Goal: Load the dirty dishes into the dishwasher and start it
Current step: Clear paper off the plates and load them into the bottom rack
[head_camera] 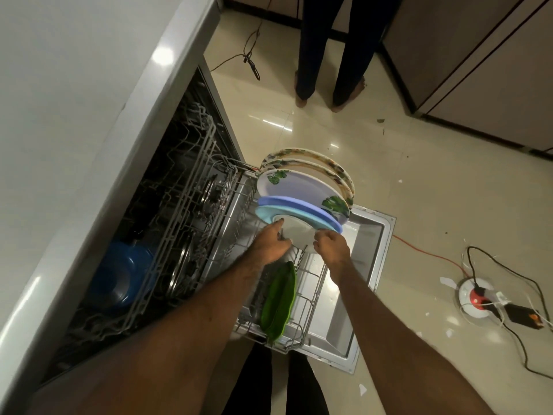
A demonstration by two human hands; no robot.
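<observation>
- Most of the room is taken up by a pale glossy floor (419, 190). A second person's legs (329, 55) are seen at its far side, and a round socket block (475, 298) with cables lies on it to the right.
- A grey table (74, 100) runs along the left, and the dishwasher (185, 121) is set under it with its door (371, 235) dropped flat.
- The lower rack (311, 298) is drawn out over the door, and a blue pot (119, 277) is held in the upper rack (185, 187) behind it.
- A row of plates (299, 187) is stood on edge at the lower rack's far end, with patterned ones behind and two blue ones in front.
- A green leaf-shaped dish (279, 298) is stood nearer in the same rack.
- A white plate (296, 230) is held just in front of the blue ones, so loading is judged to be the step in hand.
- Its left rim is gripped by the left hand (270, 244) and its right rim by the right hand (330, 244), with the fingers curled.
- Next, the plate should be seated upright between the tines before it is released.
</observation>
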